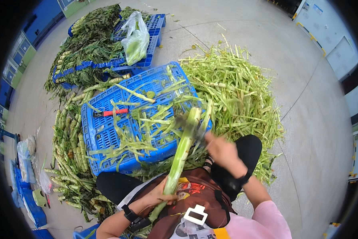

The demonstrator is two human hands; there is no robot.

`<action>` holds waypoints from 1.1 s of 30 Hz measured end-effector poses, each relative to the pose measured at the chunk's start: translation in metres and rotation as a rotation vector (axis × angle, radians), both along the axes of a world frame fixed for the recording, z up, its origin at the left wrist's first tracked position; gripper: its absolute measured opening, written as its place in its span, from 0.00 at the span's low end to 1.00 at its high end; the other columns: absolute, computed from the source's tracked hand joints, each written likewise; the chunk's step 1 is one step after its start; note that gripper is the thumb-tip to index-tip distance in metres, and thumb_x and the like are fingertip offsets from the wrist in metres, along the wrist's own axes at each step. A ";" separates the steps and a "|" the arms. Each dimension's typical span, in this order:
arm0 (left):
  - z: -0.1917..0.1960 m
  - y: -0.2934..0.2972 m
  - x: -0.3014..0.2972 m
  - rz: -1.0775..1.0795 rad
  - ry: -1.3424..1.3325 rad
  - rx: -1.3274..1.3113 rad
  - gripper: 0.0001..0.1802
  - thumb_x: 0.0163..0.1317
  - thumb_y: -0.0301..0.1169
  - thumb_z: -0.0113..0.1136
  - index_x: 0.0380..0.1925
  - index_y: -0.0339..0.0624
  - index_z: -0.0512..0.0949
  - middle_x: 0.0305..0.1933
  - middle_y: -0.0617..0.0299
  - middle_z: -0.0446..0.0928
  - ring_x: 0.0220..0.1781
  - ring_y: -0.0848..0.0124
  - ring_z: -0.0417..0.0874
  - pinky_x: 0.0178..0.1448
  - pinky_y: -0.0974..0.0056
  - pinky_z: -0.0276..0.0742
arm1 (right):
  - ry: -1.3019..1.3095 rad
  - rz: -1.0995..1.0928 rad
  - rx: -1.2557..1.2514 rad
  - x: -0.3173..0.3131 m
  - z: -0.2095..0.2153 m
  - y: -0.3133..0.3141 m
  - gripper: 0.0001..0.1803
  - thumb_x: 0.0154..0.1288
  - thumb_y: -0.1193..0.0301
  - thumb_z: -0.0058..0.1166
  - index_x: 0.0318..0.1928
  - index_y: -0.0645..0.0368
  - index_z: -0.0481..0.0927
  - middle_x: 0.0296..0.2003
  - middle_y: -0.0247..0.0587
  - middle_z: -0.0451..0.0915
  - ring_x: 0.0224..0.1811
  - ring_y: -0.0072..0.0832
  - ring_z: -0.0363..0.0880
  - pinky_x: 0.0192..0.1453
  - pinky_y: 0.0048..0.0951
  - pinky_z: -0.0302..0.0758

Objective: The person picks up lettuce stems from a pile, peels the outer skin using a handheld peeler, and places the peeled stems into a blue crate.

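My left hand [161, 196] is wrapped round the lower part of a thick pale-green celtuce stem [179, 153], which slants up and away over my lap. Its upper end is partly stripped of skin and sits above the blue crate. My right hand [223, 153], smeared by motion, is closed on a dark blade-like peeling tool [193, 128] that lies across the upper stem. The tool's exact form is too blurred to tell. On the upturned blue crate [103, 133] are loose peel strips [133, 143] and a second peeler with a red handle [116, 112].
A large heap of green peelings [237, 95] lies to the right of the crate. Unpeeled leafy stems [69, 147] are piled at left. Behind, tied leafy bundles [87, 53] and a clear plastic bag [136, 40] rest on a blue pallet [157, 30].
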State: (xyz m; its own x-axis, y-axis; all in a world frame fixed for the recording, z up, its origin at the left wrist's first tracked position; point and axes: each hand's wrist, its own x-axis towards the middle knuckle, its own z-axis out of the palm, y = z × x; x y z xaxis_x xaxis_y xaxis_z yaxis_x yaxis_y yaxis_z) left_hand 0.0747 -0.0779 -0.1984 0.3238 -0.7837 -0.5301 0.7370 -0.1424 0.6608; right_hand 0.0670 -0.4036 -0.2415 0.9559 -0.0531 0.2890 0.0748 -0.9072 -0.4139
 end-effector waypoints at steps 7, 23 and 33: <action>-0.019 0.004 0.003 -0.022 0.004 0.078 0.37 0.59 0.24 0.61 0.67 0.40 0.57 0.43 0.61 0.77 0.23 0.78 0.74 0.28 0.72 0.72 | -0.008 0.163 -0.244 -0.007 -0.012 0.015 0.21 0.58 0.63 0.59 0.55 0.40 0.77 0.21 0.38 0.70 0.20 0.34 0.75 0.20 0.36 0.72; -0.003 0.007 -0.006 0.045 -0.265 0.230 0.38 0.60 0.22 0.61 0.63 0.39 0.48 0.39 0.57 0.71 0.25 0.75 0.76 0.29 0.69 0.73 | 0.063 -0.529 0.006 0.044 0.012 -0.037 0.19 0.62 0.67 0.57 0.55 0.47 0.79 0.27 0.49 0.80 0.26 0.44 0.80 0.27 0.43 0.76; 0.000 0.015 0.001 -0.072 0.242 0.219 0.32 0.62 0.25 0.59 0.65 0.36 0.58 0.37 0.61 0.72 0.24 0.76 0.74 0.28 0.70 0.71 | -0.059 0.529 -0.118 -0.033 -0.005 0.058 0.26 0.55 0.64 0.63 0.57 0.43 0.79 0.18 0.34 0.63 0.17 0.29 0.70 0.19 0.32 0.69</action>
State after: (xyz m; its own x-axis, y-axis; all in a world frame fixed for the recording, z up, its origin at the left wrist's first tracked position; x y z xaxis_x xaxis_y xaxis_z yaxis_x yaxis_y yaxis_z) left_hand 0.0758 -0.0634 -0.1980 0.1163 -0.6587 -0.7434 0.8517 -0.3189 0.4159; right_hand 0.0338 -0.3461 -0.2461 0.8252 0.4669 0.3178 0.5538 -0.7795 -0.2928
